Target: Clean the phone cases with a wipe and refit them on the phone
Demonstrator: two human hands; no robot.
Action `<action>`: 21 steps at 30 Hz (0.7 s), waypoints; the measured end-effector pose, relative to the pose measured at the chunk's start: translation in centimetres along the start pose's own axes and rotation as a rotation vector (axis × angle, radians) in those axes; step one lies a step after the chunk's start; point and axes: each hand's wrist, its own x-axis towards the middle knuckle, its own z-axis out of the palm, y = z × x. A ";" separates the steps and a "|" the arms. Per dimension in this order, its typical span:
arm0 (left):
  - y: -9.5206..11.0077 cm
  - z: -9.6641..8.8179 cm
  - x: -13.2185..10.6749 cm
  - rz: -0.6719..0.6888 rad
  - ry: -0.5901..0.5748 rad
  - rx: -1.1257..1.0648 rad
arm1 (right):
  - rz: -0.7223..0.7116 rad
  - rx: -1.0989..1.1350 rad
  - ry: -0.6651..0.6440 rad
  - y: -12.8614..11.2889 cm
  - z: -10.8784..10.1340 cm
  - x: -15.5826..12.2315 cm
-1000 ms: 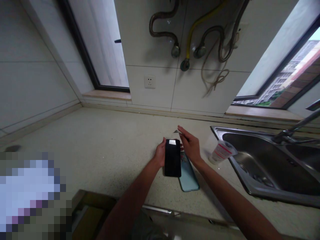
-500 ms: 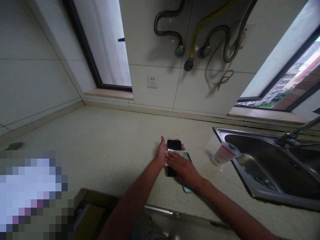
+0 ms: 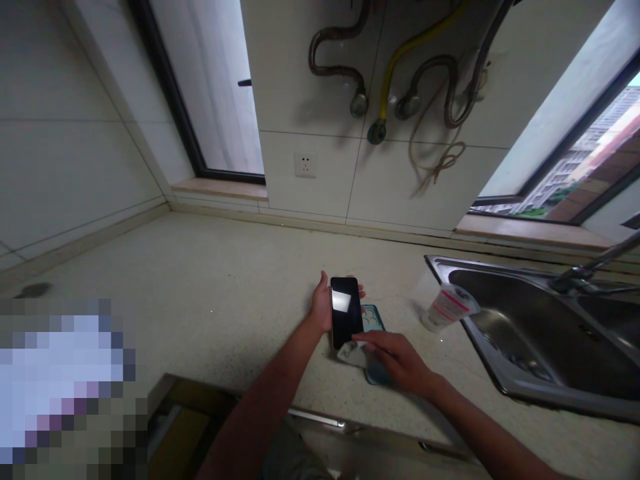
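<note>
My left hand grips a black phone by its left edge, screen up, just above the speckled countertop. My right hand lies at the phone's near end, its fingers pressing a small white wipe against the bottom of the screen. A teal phone case lies on the counter under and to the right of the phone, partly hidden by my right hand.
A small clear cup with a red-and-white label lies tipped beside the steel sink at the right, with a tap behind it. A wall socket and hoses are on the tiled wall. A pixelated patch covers the lower left.
My right hand has slid the white wipe from the phone's top down the screen to its near end. My left hand kept hold of the phone.
</note>
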 end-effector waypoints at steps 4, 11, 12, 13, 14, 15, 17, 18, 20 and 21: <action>0.1 0.0 0.1 0.001 0.021 -0.027 | 0.283 0.024 0.240 0.7 -0.6 1.8; 0.7 -0.1 -0.1 0.082 0.041 -0.090 | 0.382 -0.340 -0.079 0.8 -0.7 3.6; 0.7 -0.2 -0.1 0.105 0.059 -0.098 | 0.353 -0.425 -0.145 0.7 -0.5 3.5; 0.8 -0.3 -0.1 0.126 0.079 -0.104 | 0.318 -0.503 -0.198 0.6 -0.3 3.4; 0.8 -0.3 -0.1 0.147 0.101 -0.107 | 0.284 -0.573 -0.234 0.6 0.0 3.3; 0.9 -0.4 0.0 0.165 0.122 -0.108 | 0.254 -0.632 -0.257 0.7 0.2 3.2; 1.0 -0.5 0.0 0.189 0.150 -0.109 | 0.215 -0.711 -0.258 1.1 0.5 3.0; 1.0 -0.5 0.0 0.192 0.156 -0.108 | 0.200 -0.727 -0.246 1.4 0.6 3.0; 1.0 -0.3 -0.2 0.183 0.150 -0.110 | 0.166 -0.715 -0.207 2.0 0.6 2.8; 1.0 -0.2 -0.3 0.178 0.140 -0.110 | 0.146 -0.690 -0.180 2.2 0.7 2.6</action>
